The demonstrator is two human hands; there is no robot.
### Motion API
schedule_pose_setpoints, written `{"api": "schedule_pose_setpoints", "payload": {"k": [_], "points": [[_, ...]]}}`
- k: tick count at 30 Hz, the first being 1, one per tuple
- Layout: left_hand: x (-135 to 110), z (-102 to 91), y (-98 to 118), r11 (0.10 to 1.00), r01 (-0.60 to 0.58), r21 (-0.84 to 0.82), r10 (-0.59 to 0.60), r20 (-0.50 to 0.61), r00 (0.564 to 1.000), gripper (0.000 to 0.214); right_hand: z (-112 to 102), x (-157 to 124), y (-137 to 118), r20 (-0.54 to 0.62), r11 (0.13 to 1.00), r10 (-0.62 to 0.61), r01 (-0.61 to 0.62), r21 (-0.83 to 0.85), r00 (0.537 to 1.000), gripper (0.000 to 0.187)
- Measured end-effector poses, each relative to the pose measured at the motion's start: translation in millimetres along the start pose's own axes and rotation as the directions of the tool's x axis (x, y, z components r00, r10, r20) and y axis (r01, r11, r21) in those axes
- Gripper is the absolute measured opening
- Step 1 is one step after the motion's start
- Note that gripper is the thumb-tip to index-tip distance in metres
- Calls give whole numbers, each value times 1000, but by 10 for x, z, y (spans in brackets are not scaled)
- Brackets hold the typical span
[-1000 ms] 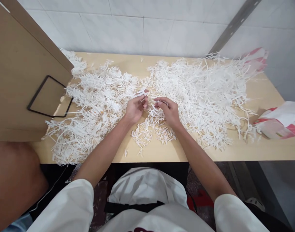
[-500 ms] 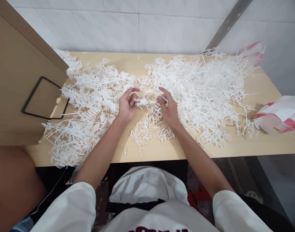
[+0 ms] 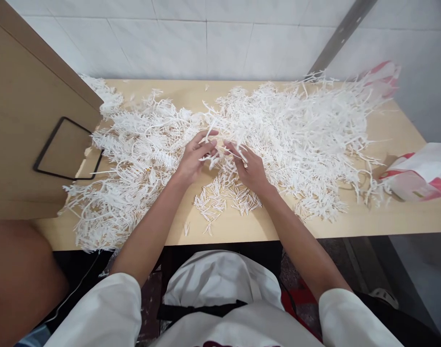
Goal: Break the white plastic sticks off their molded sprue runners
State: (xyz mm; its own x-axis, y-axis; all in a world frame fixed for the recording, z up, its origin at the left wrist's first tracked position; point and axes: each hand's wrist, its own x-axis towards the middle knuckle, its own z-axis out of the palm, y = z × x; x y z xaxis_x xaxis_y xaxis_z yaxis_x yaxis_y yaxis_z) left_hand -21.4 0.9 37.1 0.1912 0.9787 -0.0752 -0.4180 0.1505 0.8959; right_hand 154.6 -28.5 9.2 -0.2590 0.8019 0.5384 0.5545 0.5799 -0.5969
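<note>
White branched plastic-looking sprigs (image 3: 215,126) are between my two hands over the middle of the table. My left hand (image 3: 195,158) has its fingers curled round one end, thumb against the forefinger. My right hand (image 3: 249,168) pinches the other side, with thin white branches poking past its fingertips. A heap of similar white sprigs (image 3: 140,140) lies beside my left hand. Beyond my right hand spreads a larger heap of long, tangled white sprigs (image 3: 307,135). Below my hands, short loose white sticks (image 3: 227,195) lie scattered on the wooden table (image 3: 206,233).
A tall cardboard box (image 3: 28,120) with a black rectangular frame (image 3: 37,161) on it stands at the left. Red and white plastic bags (image 3: 419,180) lie at the right edge. A tiled wall (image 3: 177,43) runs behind. Another person's limb (image 3: 21,279) shows lower left.
My hands have come closer together, and the sprigs between them have turned so that branches now point up and away. My left hand has shifted slightly to the right.
</note>
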Motion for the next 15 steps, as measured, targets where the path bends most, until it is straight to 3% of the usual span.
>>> {"api": "schedule_pose_setpoints", "payload": {"k": [3,5,7,9,11,13,15], "points": [[5,-23,41,993,-116,29,118,-51,992,9,2,-6,8,-175,996,72,-61,66,982,25],[-5,-14,58,980,-175,89,181,-62,981,4,-24,4,0,-359,993,111,-86,83,927,20],[-23,11,73,971,-206,122,215,-69,974,4,-66,25,-4,-444,987,160,-134,89,882,28],[-38,31,94,972,-210,107,221,-98,970,6,-108,52,12,-349,984,180,-174,49,920,27],[-39,18,125,976,-208,68,216,-148,965,5,-137,75,52,-125,987,144,-152,-54,982,24],[-25,-33,161,972,-232,22,233,-183,955,6,-153,84,99,55,984,103,-94,-153,993,22],[-7,-101,193,958,-285,-12,278,-187,942,8,-164,78,133,38,977,75,-66,-204,996,20]]}}
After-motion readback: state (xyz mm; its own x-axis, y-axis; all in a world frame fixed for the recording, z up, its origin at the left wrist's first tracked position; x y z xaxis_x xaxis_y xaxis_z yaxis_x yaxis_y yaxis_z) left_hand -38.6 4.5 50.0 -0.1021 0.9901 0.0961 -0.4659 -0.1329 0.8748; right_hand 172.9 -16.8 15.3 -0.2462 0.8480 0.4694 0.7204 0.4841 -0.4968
